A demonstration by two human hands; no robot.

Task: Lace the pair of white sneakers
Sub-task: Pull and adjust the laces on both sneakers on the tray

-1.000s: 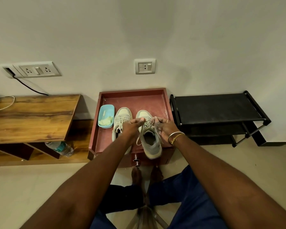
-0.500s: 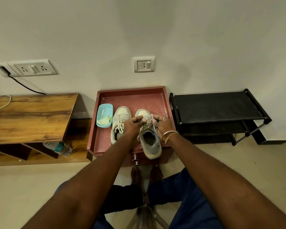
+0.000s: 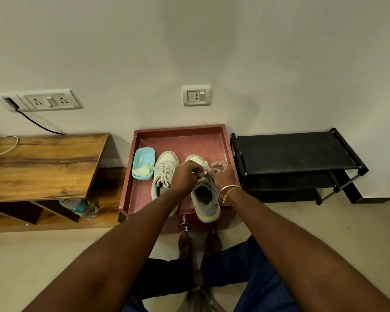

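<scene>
Two white sneakers stand toes to the wall on a red-brown tray-top cabinet [image 3: 144,199]. The left sneaker [image 3: 163,174] has its lace threaded and lies untouched. The right sneaker [image 3: 206,201] overhangs the cabinet's front edge with its heel. Over its eyelets, my left hand [image 3: 186,176] pinches the white lace [image 3: 203,174], and my right hand [image 3: 222,174], with bangles on the wrist, pinches the lace's other end. The two hands almost touch and hide most of the lacing.
A light blue box [image 3: 144,163] with a cloth inside sits left of the sneakers. A wooden table [image 3: 43,163] stands left, a water bottle [image 3: 81,208] on its lower shelf. A black shoe rack [image 3: 295,158] stands right. My feet rest below the cabinet's knob [image 3: 185,226].
Both hands have drawn closer together over the right sneaker's eyelets, working the lace. The sneakers have stayed in place.
</scene>
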